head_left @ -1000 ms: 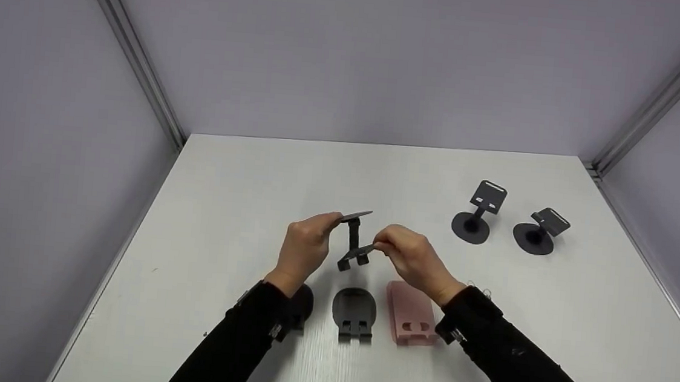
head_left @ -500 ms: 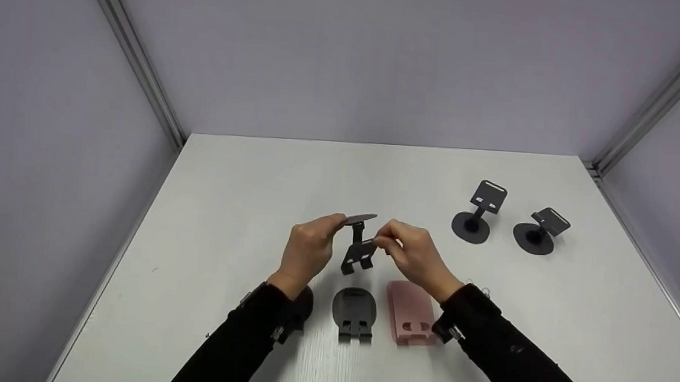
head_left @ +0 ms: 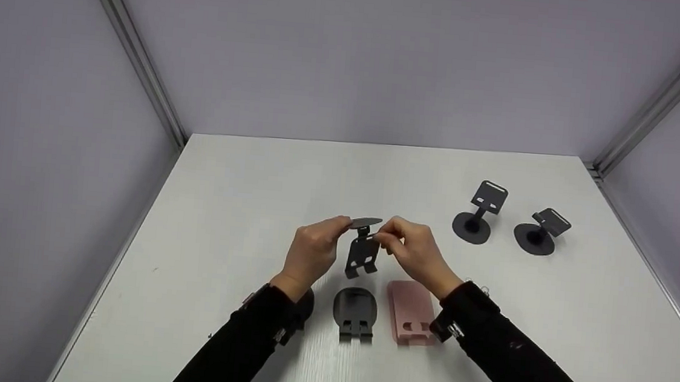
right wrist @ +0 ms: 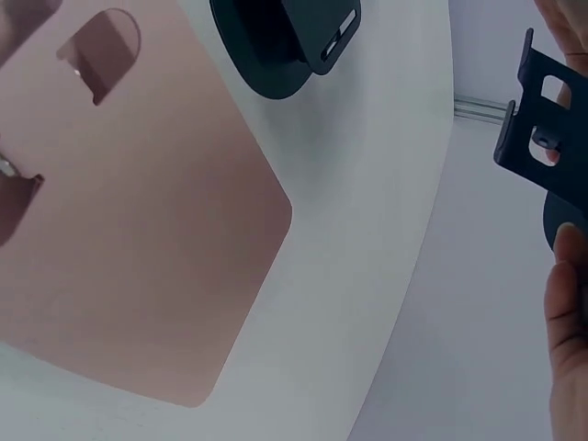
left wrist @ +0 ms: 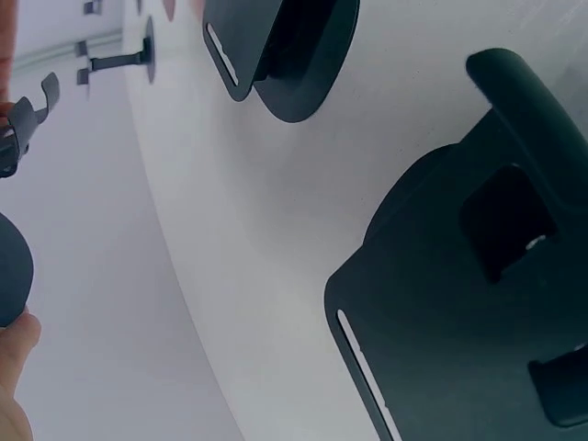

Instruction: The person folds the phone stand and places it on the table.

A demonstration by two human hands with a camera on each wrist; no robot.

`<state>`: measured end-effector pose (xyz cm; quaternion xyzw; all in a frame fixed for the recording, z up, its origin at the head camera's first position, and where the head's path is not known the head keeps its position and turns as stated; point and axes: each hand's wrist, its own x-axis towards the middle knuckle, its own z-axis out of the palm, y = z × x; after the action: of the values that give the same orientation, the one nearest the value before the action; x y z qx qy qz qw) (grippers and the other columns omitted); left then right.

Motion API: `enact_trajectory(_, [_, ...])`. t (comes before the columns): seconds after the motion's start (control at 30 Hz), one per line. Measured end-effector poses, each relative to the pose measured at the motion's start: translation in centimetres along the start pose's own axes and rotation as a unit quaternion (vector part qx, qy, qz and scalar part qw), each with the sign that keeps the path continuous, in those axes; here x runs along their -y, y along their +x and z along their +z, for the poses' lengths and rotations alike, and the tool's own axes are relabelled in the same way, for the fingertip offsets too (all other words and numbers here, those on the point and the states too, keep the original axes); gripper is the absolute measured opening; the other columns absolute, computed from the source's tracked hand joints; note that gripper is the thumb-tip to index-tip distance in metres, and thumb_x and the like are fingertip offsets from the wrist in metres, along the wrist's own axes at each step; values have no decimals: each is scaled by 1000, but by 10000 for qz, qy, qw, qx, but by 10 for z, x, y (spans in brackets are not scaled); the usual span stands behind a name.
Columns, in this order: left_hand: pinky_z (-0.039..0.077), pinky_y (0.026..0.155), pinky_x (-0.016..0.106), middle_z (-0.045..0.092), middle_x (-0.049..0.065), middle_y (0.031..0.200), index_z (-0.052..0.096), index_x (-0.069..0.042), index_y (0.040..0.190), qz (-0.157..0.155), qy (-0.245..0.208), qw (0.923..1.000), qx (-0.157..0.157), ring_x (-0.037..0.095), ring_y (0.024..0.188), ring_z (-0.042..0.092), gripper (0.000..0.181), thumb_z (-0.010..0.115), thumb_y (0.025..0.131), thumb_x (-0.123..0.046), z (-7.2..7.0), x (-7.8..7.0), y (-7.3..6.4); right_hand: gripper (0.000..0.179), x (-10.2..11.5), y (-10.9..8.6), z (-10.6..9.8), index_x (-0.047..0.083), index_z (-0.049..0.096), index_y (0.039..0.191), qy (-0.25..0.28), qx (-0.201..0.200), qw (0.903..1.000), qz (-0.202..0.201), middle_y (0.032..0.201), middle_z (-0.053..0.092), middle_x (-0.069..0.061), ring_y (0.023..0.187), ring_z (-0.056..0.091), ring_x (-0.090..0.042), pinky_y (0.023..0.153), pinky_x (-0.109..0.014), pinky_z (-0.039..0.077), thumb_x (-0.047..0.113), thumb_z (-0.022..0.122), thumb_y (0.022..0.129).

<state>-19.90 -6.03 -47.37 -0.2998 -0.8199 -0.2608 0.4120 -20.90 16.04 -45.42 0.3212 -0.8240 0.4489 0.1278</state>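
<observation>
Both hands hold a black phone stand [head_left: 363,253] above the table, upside down with its round base on top. My left hand [head_left: 311,249] pinches the edge of that base, also visible at the left border of the left wrist view. Thumb and fingers of my right hand [head_left: 413,248] pinch the slotted end of the stand's plate, whose two hooked lips point down. In the right wrist view the plate [right wrist: 556,129] shows its two cutouts. Below the hands lie a folded black phone stand [head_left: 355,307] and a folded pink phone stand [head_left: 410,312].
Another black stand [head_left: 306,305] lies partly hidden under the left forearm. Two unfolded black stands, one taller [head_left: 479,211] and one lower [head_left: 540,231], stand upright at the back right of the white table [head_left: 242,195]. Pale walls enclose the back and sides.
The held stand's plate has swung from a shallow tilt to hanging steeply, its face turned toward me. The left hand has shifted slightly right; the right hand has risen a little.
</observation>
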Motion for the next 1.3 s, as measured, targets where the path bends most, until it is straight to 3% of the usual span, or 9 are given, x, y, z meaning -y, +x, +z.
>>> enact_trajectory(0.2, [62, 70, 32, 77, 9, 94, 72, -4, 101, 60, 6, 10000, 16, 21, 83, 76, 12, 71, 91, 4, 1, -1, 0, 12, 1, 1, 0, 9, 67, 86, 78, 57, 9994, 330, 72, 66, 2, 64, 58, -9, 58, -22, 46, 14, 73, 95])
enact_trajectory(0.63, [62, 69, 31, 77, 8, 92, 73, -3, 100, -18, -164, 9998, -67, 21, 82, 76, 10, 72, 91, 2, 2, -1, -4, 14, 4, 2, 0, 10, 65, 85, 121, 111, 9972, 734, 71, 65, 3, 66, 57, -10, 58, -23, 44, 14, 72, 96])
enact_trajectory(0.8, [61, 67, 31, 77, 7, 91, 73, -4, 98, -39, -199, 9997, -142, 20, 81, 76, 10, 73, 91, 2, 2, 1, -6, 11, 5, 2, 1, 9, 68, 87, 268, 116, 9966, 776, 73, 66, 1, 67, 58, -10, 59, -23, 45, 15, 73, 96])
enact_trajectory(0.97, [61, 67, 31, 77, 7, 89, 74, -4, 97, -46, -206, 9996, -162, 20, 80, 76, 10, 73, 90, 3, 2, 5, -8, 11, 5, 2, 3, 9, 71, 91, 437, 193, 9955, 814, 77, 69, -9, 69, 59, -11, 61, -22, 45, 19, 72, 97])
enact_trajectory(1.3, [62, 70, 32, 78, 8, 91, 75, -3, 98, -347, -230, 9991, -113, 21, 83, 77, 11, 71, 91, 5, -1, 7, -7, 8, 0, -3, 4, 8, 74, 97, 410, 436, 9957, 701, 78, 70, -6, 67, 58, -8, 59, -22, 45, 16, 74, 95])
